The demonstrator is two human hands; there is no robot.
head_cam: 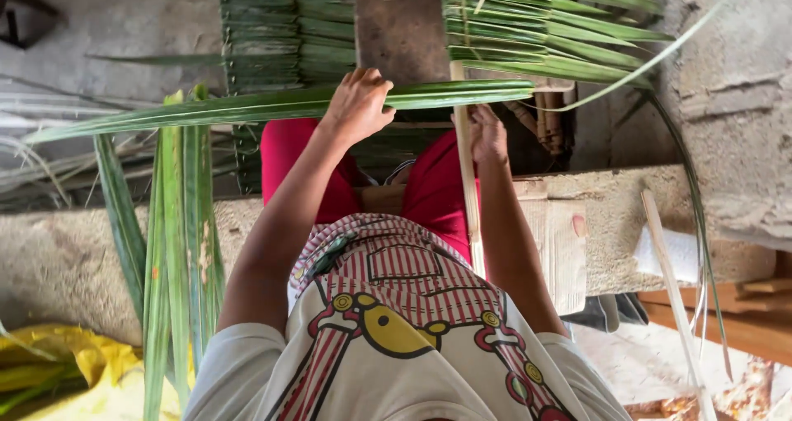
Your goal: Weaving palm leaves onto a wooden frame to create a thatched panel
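A: Our left hand (356, 105) is curled over a long green palm leaf (280, 105), fingers wrapped across its top edge and pinching it flat. The leaf lies crosswise in front of us, above our red-clad knees.

B: And our right hand (487, 134) is closed around a pale upright stick (468, 174), just where the leaf's far end reaches it. The grip looks tight, though we cannot see the fingertips.

A: The leaf seems to be folding over that stick, so we judge it best to keep the left hand pressing down evenly, so the blade stays flat and does not twist.

B: Agreed, and we should hold the stick steady and straight, with the new leaf snug against the row of folded leaves (544, 33) already on it.

A: Outward from there, a woven leaf panel (280, 33) lies ahead on the left, loose palm leaves (177, 248) stand beside our left arm, and a yellow sack (91, 380) sits on the floor.

B: On the right, a thin pale stick (672, 281) leans by the concrete ledge (643, 198).
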